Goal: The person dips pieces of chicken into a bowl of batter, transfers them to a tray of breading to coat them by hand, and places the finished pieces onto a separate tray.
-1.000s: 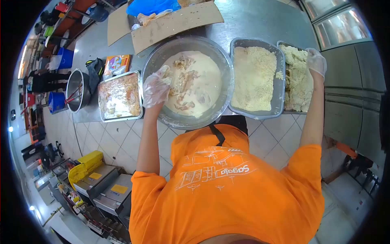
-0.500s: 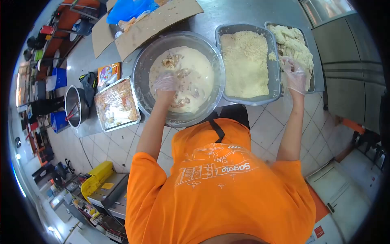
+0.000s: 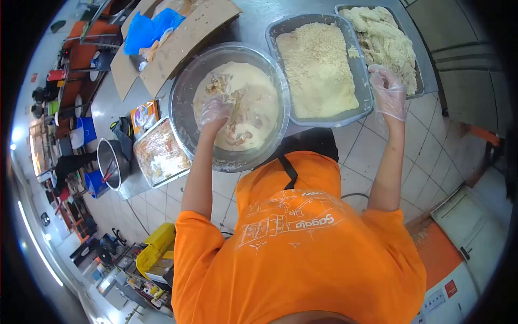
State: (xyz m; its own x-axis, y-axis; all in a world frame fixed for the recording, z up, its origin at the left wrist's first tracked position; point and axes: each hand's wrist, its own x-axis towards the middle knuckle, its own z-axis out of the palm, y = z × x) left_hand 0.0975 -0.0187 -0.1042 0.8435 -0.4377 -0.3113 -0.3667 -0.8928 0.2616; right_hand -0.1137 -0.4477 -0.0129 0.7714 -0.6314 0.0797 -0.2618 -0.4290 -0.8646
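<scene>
My left hand [image 3: 215,110], in a clear plastic glove, is in the large metal bowl [image 3: 181,146] of pale, milky batter [image 3: 259,89]. Its fingers close on a wet, batter-coated piece of meat [image 3: 235,101]; more pieces lie partly sunk around it. My right hand [image 3: 388,92], gloved too, hovers by the right rim of the grey tub [image 3: 280,65] of pale crumbs [image 3: 318,75]. Its fingers are loosely curled and apart, with nothing visible in them. Just beyond it stands a tray [image 3: 418,81] heaped with crumb-coated pieces [image 3: 380,35].
Left of the bowl are a foil-like tray [image 3: 175,178] of food, an orange box [image 3: 144,116] and a smaller metal bowl [image 3: 110,162]. Cardboard [image 3: 186,40] with a blue plastic bag [image 3: 151,29] lies behind. A yellow-edged machine [image 3: 156,245] stands on the lower left.
My left hand has come up slightly from the batter, and a coated piece now shows at its fingers. My right hand stays near the tub's rim. The view has shifted and tilted.
</scene>
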